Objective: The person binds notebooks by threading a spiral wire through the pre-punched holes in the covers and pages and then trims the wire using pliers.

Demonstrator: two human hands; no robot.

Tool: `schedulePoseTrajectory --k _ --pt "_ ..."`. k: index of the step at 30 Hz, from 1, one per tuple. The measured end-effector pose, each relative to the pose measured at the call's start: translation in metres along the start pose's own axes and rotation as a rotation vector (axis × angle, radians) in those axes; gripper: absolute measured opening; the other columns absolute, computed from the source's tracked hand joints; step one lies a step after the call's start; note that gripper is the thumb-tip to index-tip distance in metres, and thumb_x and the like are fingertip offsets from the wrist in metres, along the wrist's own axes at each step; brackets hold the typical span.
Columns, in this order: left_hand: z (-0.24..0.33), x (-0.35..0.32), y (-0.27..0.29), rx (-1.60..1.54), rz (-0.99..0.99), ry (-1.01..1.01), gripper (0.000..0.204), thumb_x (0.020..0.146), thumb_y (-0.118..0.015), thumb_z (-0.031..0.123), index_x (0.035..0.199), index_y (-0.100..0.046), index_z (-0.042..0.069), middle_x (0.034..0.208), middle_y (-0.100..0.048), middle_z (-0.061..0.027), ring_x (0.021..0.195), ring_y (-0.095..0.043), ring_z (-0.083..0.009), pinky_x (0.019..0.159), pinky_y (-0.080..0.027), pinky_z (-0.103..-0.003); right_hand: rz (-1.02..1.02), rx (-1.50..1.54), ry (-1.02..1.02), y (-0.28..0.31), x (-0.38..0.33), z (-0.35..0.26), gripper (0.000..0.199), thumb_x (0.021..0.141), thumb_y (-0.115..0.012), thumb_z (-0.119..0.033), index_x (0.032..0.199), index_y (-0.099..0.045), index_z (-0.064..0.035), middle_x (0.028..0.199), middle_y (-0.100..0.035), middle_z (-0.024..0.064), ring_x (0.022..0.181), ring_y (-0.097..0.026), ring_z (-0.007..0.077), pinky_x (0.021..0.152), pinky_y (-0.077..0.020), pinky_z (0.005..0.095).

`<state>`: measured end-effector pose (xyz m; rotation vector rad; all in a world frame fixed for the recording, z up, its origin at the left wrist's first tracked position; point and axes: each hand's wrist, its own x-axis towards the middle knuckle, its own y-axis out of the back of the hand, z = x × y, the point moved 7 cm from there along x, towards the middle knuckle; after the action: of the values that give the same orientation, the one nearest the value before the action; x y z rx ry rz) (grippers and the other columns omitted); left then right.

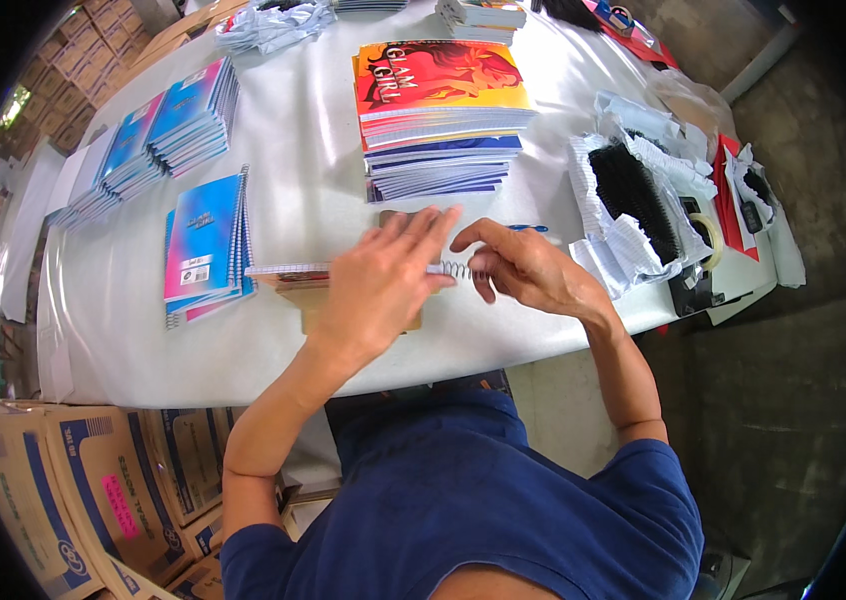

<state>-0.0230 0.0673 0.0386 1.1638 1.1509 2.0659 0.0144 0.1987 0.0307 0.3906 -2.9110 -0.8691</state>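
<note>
In front of me a notebook [288,270] is held with its edge up, over a brown board [315,310] on the table. My left hand [380,275] lies across the notebook, fingers stretched along it and thumb on the near side, steadying it. From its right end sticks out a spiral wire [455,269]. My right hand [535,270] has curled fingers and thumb around the free end of that wire. Left of my hands lie a few finished-looking spiral notebooks [205,240] with blue and pink covers.
A tall stack of printed covers and pages [443,110] stands beyond my hands. Stacked blue notebooks [188,110] are at the far left. On the right are a paper-lined box of black wire coils [633,200], a tape roll [708,240] and a blue pen [528,228]. Cartons [123,490] stand at lower left.
</note>
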Motion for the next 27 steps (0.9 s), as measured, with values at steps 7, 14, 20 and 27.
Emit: schedulePoseTrajectory --k 7,14,20,27 --pt "0.014 -0.007 -0.012 0.259 -0.099 -0.116 0.061 0.087 -0.062 0.044 0.138 -0.05 0.013 0.122 -0.065 -0.0068 0.101 -0.068 -0.0311 0.066 -0.058 -0.037 0.012 -0.106 0.226 0.009 0.06 0.065 0.01 0.089 -0.053 -0.001 0.097 -0.056 0.0018 0.086 -0.064 0.015 0.083 -0.066 0.0314 0.076 -0.0521 0.0367" --pt "0.003 -0.01 -0.014 0.312 -0.091 -0.111 0.076 0.082 -0.063 0.048 0.146 -0.041 0.015 0.136 -0.056 -0.011 0.11 -0.063 -0.0344 0.082 -0.056 -0.042 -0.094 -0.549 0.29 -0.039 0.092 0.094 0.027 0.081 -0.068 -0.03 0.095 -0.062 -0.0066 0.09 -0.064 0.0145 0.085 -0.062 0.0363 0.079 -0.0494 0.0451" --pt "-0.023 -0.011 0.003 0.14 0.117 0.112 0.101 0.069 -0.072 0.052 0.152 -0.027 0.017 0.135 -0.056 -0.0137 0.112 -0.062 -0.0304 0.093 -0.051 -0.046 -0.259 0.111 0.213 0.029 0.04 0.025 0.055 0.088 -0.059 -0.043 0.119 -0.065 0.0019 0.117 -0.067 0.0158 0.105 -0.064 0.0269 0.092 -0.0474 0.0367" --pt "-0.025 -0.009 -0.001 0.089 0.107 0.128 0.107 0.065 -0.078 0.049 0.153 -0.024 0.018 0.133 -0.058 -0.0109 0.106 -0.065 -0.0308 0.091 -0.053 -0.044 -0.265 0.098 0.197 0.021 0.042 0.024 0.046 0.09 -0.059 -0.037 0.119 -0.068 -0.0029 0.111 -0.069 0.014 0.104 -0.062 0.0239 0.094 -0.0452 0.035"
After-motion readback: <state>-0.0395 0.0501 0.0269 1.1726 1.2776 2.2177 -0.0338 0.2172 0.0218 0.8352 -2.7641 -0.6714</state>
